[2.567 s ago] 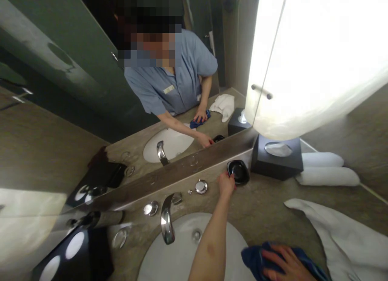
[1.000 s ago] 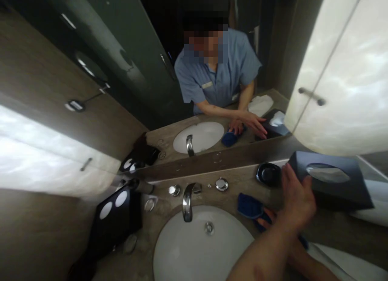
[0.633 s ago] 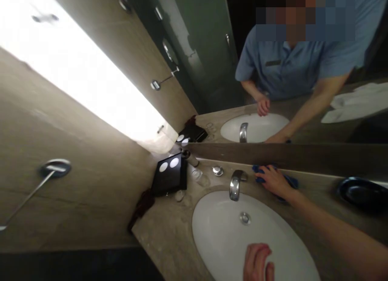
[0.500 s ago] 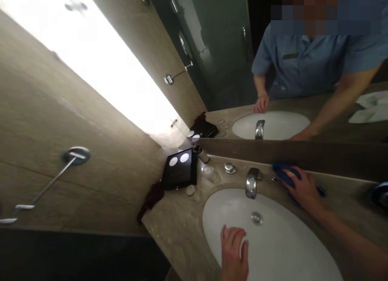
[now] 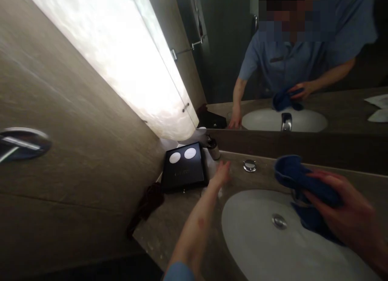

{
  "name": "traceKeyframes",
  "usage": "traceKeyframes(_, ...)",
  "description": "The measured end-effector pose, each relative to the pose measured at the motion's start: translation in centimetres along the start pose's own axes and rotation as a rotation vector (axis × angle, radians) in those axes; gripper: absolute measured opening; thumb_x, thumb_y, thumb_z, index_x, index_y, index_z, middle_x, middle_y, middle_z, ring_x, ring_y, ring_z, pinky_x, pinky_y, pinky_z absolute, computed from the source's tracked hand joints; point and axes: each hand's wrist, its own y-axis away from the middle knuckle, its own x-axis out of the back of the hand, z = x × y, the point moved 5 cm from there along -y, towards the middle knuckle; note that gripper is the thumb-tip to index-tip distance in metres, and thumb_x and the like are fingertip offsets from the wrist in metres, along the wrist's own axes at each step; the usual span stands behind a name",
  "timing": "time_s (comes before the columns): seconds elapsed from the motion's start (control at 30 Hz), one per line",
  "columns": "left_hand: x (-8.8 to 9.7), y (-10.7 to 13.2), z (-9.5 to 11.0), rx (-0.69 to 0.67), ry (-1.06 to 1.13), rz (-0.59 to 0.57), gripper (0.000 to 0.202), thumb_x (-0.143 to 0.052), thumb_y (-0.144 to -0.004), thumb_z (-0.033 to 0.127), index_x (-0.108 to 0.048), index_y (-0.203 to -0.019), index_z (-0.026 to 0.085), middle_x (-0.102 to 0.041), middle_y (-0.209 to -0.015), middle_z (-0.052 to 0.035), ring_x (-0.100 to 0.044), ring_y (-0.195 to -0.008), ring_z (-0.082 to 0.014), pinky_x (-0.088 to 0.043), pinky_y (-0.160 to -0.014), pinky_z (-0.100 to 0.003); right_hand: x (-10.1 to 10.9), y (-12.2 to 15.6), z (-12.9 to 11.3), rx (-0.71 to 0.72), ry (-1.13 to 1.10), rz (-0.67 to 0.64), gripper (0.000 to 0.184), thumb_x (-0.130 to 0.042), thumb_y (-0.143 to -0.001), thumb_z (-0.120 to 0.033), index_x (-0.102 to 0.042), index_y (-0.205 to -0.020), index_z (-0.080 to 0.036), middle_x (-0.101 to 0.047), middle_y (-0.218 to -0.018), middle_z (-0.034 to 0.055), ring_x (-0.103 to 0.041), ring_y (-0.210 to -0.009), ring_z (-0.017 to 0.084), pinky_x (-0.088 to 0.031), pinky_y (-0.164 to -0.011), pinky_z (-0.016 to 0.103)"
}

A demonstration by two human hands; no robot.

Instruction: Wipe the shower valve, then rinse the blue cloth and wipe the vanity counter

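My right hand [image 5: 348, 214] grips a dark blue cloth [image 5: 298, 180] held over the far rim of the white oval sink [image 5: 260, 248], where it hides the tap. My left hand [image 5: 221, 174] stretches out across the stone counter [image 5: 169, 228] with its fingers apart. It is beside a black square tray [image 5: 184, 170] that carries two white round lids. Whether it touches the small glass by the tray is blurred.
A round chrome knob [image 5: 249, 165] sits behind the sink. A small bottle [image 5: 214, 148] stands at the mirror's foot. A dark red cloth [image 5: 147, 202] lies at the counter's left end. The mirror [image 5: 333, 111] shows the person's reflection. A lit wall panel [image 5: 130, 58] glows at left.
My right hand has lifted the blue cloth off the counter behind the tap. My left hand has left the sink rim and reached toward the black tray. The view swung left.
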Motion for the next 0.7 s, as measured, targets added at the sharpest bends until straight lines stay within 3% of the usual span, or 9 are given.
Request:
traceKeyframes(0.07, 0.4, 0.3, -0.1, -0.055, 0.040, -0.016, 0.076, -0.076, -0.068, 0.000, -0.053, -0.140, 0.012, -0.049, -0.142, -0.0219, -0.053, -0.130, -0.0348, -0.046, -0.111, -0.042, -5.2, -3.2, -5.3, 0.222, 0.036, -0.019, 0.028, -0.059, -0.092, -0.039, -0.061, -0.116, -0.026, -0.059, -0.125, 0.0075, -0.061, -0.111, 0.026, -0.050, -0.100, 0.046)
traceKeyframes(0.13, 1.8, 1.4, -0.1, -0.112, 0.076, -0.004, 0.074, -0.078, -0.066, 0.001, -0.056, -0.136, 0.011, -0.052, -0.138, -0.0203, -0.055, -0.127, -0.0332, -0.048, -0.108, -0.040, -10.3, -6.0, -7.0, 0.326, 0.029, -0.050, 0.029, -0.058, -0.090, -0.024, -0.061, -0.118, -0.024, -0.056, -0.128, 0.0075, -0.059, -0.114, 0.023, -0.052, -0.097, 0.041)
traceKeyframes(0.2, 4.3, 3.2, -0.1, -0.177, 0.106, 0.033, 0.073, -0.079, -0.066, 0.004, -0.056, -0.135, 0.013, -0.054, -0.135, -0.0162, -0.056, -0.125, -0.0284, -0.048, -0.109, -0.036, -15.4, -8.0, -6.3, 0.340, -0.048, -0.180, 0.033, -0.055, -0.088, -0.017, -0.062, -0.119, -0.023, -0.055, -0.131, 0.0081, -0.058, -0.117, 0.021, -0.051, -0.100, 0.038)
traceKeyframes(0.3, 9.3, 6.2, -0.7, -0.238, 0.179, 0.081, 0.069, -0.080, -0.066, 0.006, -0.058, -0.130, 0.017, -0.055, -0.132, -0.0109, -0.058, -0.119, -0.0226, -0.047, -0.110, -0.034, -23.6, -8.8, -3.5, 0.274, -0.065, -0.591, 0.040, -0.063, -0.086, -0.023, -0.063, -0.126, -0.022, -0.052, -0.139, 0.0093, -0.052, -0.127, 0.023, -0.044, -0.110, 0.040)
traceKeyframes(0.37, 12.0, 7.4, -1.4, -0.233, 0.219, 0.067, 0.068, -0.083, -0.062, 0.007, -0.061, -0.125, 0.018, -0.057, -0.128, -0.0087, -0.060, -0.112, -0.0217, -0.048, -0.106, -0.036, -28.6, -7.6, -1.6, 0.161, 0.068, -0.818, 0.060, -0.076, -0.080, -0.033, -0.060, -0.136, -0.022, -0.045, -0.150, 0.0140, -0.043, -0.137, 0.033, -0.038, -0.115, 0.052)
traceKeyframes(0.43, 13.6, 7.4, -1.9, -0.231, 0.246, 0.037, 0.067, -0.084, -0.061, 0.008, -0.062, -0.123, 0.020, -0.058, -0.125, -0.0067, -0.060, -0.108, -0.0206, -0.049, -0.103, -0.036, -31.9, -5.6, -0.5, 0.090, 0.191, -0.882, 0.072, -0.081, -0.076, -0.036, -0.057, -0.142, -0.021, -0.034, -0.158, 0.0174, -0.030, -0.144, 0.044, -0.027, -0.116, 0.067)
traceKeyframes(0.53, 13.3, 5.5, -2.7, -0.242, 0.292, 0.027, 0.065, -0.084, -0.063, 0.011, -0.062, -0.124, 0.020, -0.059, -0.123, -0.0068, -0.060, -0.108, -0.0202, -0.048, -0.103, -0.035, -33.4, -1.6, 0.0, 0.151, 0.202, -0.861, 0.052, -0.071, -0.085, -0.029, -0.063, -0.137, -0.021, -0.037, -0.157, 0.0133, -0.023, -0.148, 0.040, -0.013, -0.122, 0.065)
traceKeyframes(0.6, 11.8, 3.5, -3.4, -0.223, 0.291, 0.029, 0.068, -0.085, -0.063, 0.010, -0.060, -0.126, 0.018, -0.059, -0.125, -0.0089, -0.060, -0.110, -0.0217, -0.048, -0.103, -0.035, -32.0, 1.2, 0.4, 0.257, 0.192, -0.871, 0.045, -0.064, -0.088, -0.020, -0.065, -0.133, -0.026, -0.047, -0.151, 0.0099, -0.030, -0.146, 0.035, -0.022, -0.121, 0.061)
traceKeyframes(0.7, 8.8, 0.7, -4.5, -0.166, 0.255, -0.008, 0.074, -0.086, -0.061, 0.007, -0.059, -0.130, 0.014, -0.057, -0.129, -0.0135, -0.058, -0.116, -0.0251, -0.045, -0.107, -0.036, -27.7, 3.3, 0.7, 0.345, 0.252, -0.960, 0.055, -0.053, -0.084, -0.003, -0.067, -0.129, -0.031, -0.054, -0.144, 0.0075, -0.047, -0.132, 0.033, -0.043, -0.109, 0.057)
